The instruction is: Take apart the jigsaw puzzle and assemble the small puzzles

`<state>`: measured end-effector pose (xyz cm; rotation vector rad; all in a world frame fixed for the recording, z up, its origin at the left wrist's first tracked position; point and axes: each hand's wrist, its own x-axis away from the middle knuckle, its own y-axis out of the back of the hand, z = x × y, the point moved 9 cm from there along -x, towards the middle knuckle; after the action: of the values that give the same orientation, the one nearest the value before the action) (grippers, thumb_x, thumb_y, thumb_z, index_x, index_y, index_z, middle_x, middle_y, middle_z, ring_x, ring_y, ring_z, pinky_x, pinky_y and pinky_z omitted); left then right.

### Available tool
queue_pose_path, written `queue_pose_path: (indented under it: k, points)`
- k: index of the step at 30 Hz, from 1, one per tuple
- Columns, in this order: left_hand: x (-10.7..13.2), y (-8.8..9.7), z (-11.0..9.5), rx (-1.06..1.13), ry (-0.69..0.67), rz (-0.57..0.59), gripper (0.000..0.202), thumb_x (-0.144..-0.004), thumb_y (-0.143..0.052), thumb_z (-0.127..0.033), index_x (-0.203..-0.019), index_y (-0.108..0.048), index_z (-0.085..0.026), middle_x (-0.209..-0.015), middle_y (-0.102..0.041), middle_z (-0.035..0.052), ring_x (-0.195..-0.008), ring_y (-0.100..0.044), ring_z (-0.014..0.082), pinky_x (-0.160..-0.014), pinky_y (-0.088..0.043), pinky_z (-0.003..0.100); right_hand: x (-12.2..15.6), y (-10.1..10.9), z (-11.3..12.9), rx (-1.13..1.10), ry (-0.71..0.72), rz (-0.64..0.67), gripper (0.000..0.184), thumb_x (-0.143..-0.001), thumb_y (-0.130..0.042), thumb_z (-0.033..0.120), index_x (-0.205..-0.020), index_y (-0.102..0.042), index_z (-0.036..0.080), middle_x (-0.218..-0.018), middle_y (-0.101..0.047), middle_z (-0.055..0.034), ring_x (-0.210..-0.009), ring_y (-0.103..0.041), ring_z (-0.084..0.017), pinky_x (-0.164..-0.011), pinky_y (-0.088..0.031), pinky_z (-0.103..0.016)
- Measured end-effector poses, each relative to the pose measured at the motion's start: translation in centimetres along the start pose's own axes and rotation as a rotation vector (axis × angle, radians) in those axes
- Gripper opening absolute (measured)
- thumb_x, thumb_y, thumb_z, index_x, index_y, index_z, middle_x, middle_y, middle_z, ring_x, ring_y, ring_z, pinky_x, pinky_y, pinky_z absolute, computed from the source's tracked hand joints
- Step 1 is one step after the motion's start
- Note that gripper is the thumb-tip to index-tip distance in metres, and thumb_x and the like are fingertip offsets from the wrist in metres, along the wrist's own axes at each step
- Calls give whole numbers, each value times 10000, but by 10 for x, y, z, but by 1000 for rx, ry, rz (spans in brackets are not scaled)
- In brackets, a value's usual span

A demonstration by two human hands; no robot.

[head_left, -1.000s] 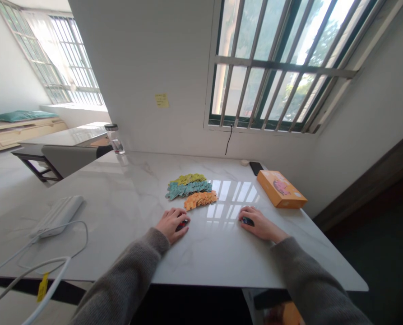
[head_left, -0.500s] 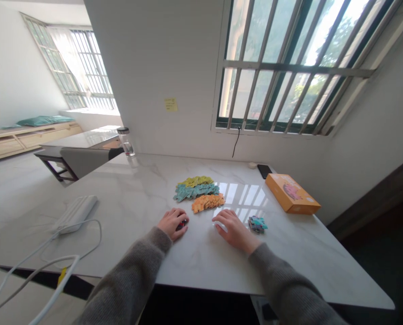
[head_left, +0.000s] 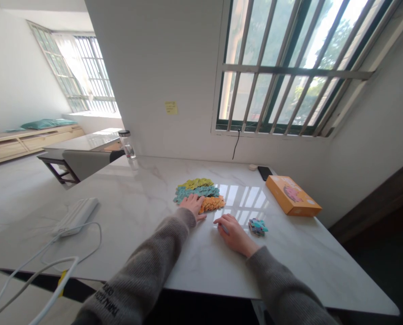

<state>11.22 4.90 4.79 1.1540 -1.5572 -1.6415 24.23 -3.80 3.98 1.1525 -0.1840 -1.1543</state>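
Place: a home room (a sunny one)
Signs: barred window (head_left: 289, 68) beyond the fingers (head_left: 221, 220), teal cushion (head_left: 45, 124) on a wooden bench (head_left: 25, 142) far left of them

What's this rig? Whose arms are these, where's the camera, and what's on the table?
There's no machine here: those are a person's own two bare hands, filmed by one camera worn on their head, looking forward and down. On the white marble table lie rows of yellow, teal and orange jigsaw pieces, a small mixed pile of pieces and an orange box. The left hand lies open on the teal and orange rows. The right hand rests curled near the small pile; whether it holds anything is hard to tell.
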Motion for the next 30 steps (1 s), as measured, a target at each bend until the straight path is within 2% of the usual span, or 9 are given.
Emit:
queue_pose_path:
  k: [4,8,12,16,19,22,24,27,30]
  points:
    - [-17,-10,-8,2,31,49,625,-745,-712,-474,-1269,-526,-187,-1184,-551,174,-1111,-505,386,-876,-457,514,1,3,-3,-25,-16,-19,223,-924,-473,128,-1046,-635,219,-960,-627,-83,-953,-550,-236,-864,-457,-397]
    - [-20,-14,-14,-5,12,52,437,-815,-626,-346,-1219,-562,-194,-1180,-545,151,-1103,-502,350,-851,-482,445,2,5,-5,-41,-19,-33,219,-922,-476,123,-1037,-640,213,-947,-629,-80,-935,-555,-227,-851,-461,-384]
    - [-10,-16,-13,-23,-10,57,499,-786,-577,-165,-1280,-540,-220,-1168,-543,130,-1093,-495,327,-833,-497,405,3,5,-8,-50,-28,-37,227,-919,-478,114,-1045,-642,210,-951,-633,-79,-921,-563,-218,-840,-463,-369]
    - [2,-12,0,37,16,-15,555,-751,-563,-86,-1283,-549,-245,-1172,-502,118,-1055,-506,288,-840,-505,373,4,5,-11,-51,-42,-40,230,-910,-482,109,-1041,-640,211,-951,-632,-77,-918,-567,-218,-840,-464,-367]
    - [7,-9,14,135,52,-75,536,-741,-549,-47,-1238,-587,-245,-1094,-488,95,-995,-524,247,-860,-508,357,4,4,-13,-51,-51,-37,233,-909,-472,110,-1039,-636,213,-943,-628,-73,-915,-565,-217,-844,-462,-369]
    - [12,0,16,278,21,-147,535,-704,-543,-6,-1189,-611,-221,-1010,-482,62,-940,-537,210,-912,-498,352,4,4,-14,-67,-59,-42,237,-908,-462,115,-1041,-632,214,-918,-618,-64,-902,-562,-212,-841,-462,-367]
    - [19,9,6,421,-38,-209,541,-695,-533,-1,-1190,-604,-207,-994,-483,50,-896,-546,185,-906,-503,335,3,6,-15,-92,-63,-63,254,-905,-462,124,-1079,-621,218,-906,-610,-57,-901,-564,-208,-848,-464,-367]
    - [31,20,-20,653,-162,-256,574,-678,-524,-3,-1209,-590,-210,-1026,-495,49,-912,-561,173,-891,-507,305,3,13,-19,-140,-113,-136,312,-908,-471,165,-1200,-566,218,-918,-613,-53,-893,-577,-204,-857,-471,-368]
    - [41,17,-45,809,-252,-238,612,-644,-531,1,-1211,-579,-222,-1038,-510,47,-930,-569,178,-877,-512,301,5,18,-27,-186,-185,-179,351,-918,-503,241,-1266,-515,201,-934,-634,-58,-879,-599,-203,-855,-481,-369]
